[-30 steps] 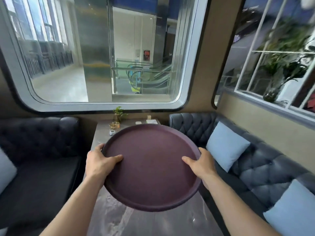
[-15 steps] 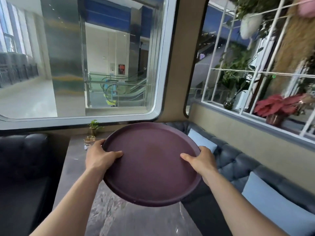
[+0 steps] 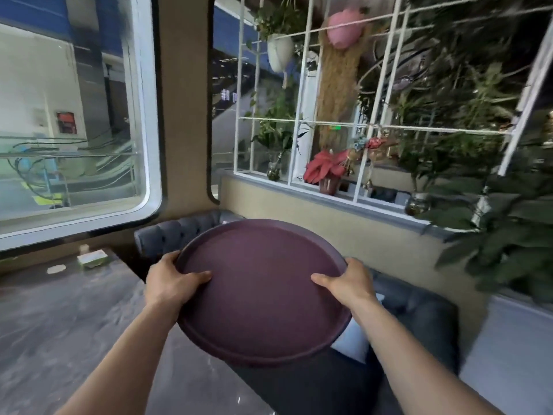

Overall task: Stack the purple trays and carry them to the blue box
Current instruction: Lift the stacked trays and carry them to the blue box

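Note:
A round purple tray (image 3: 263, 292) is held in the air in front of me, tilted a little toward me. My left hand (image 3: 170, 281) grips its left rim with the thumb lying on the tray's face. My right hand (image 3: 348, 283) grips the right rim the same way. I cannot tell whether more than one tray is in the stack; only the top face shows. No blue box is in view.
A grey marble table (image 3: 59, 324) lies at the lower left, with a small tissue box (image 3: 92, 259) near its far end. A dark tufted sofa (image 3: 413, 319) with a light blue cushion (image 3: 351, 339) runs below the tray. Behind the sofa, a white lattice (image 3: 299, 124) holds several plants.
The view has swung to the right: the big window slid left and the plant lattice came in. The tray and both hands kept their grip and place in front of me.

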The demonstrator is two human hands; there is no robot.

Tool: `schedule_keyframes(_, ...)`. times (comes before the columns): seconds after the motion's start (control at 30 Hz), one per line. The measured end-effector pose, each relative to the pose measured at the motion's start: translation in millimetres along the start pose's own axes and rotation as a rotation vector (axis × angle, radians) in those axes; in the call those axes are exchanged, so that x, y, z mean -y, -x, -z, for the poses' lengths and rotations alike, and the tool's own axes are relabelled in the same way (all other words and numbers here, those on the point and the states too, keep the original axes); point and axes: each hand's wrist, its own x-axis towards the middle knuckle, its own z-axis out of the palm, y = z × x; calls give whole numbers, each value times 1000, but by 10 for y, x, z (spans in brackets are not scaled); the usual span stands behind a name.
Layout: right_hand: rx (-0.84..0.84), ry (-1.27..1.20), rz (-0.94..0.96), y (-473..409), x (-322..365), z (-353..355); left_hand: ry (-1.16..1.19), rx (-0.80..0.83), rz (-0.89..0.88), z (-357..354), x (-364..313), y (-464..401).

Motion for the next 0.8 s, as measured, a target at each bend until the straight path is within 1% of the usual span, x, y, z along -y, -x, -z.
schedule_keyframes(0.23, -265, 23, -140, 248, -839, 1734, 23, 276, -108, -1375, -685, 918)
schedule_keyframes(0.37, -432, 53, -225, 568, -1324, 2739, 28, 464, -191, -2153, -1075, 1588)
schedule_keyframes(0.43, -541, 82, -275, 816, -1571, 3243, 35, 548, -236, -2543, -1255, 1984)
schedule_keyframes(0.5, -597, 103, -312, 1022, -1754, 3611, 54, 625, -261, -2840, -1375, 2294)
schedule_keyframes(0.67, -815, 151, -422, 1742, -2268, 4618, 127, 845, -303, -3682, -1735, 3336)
schedule_keyframes(0.8, -958, 157, -531, 2402, -2629, 5172, 132, 1050, -335, -4251, -1880, 4176)
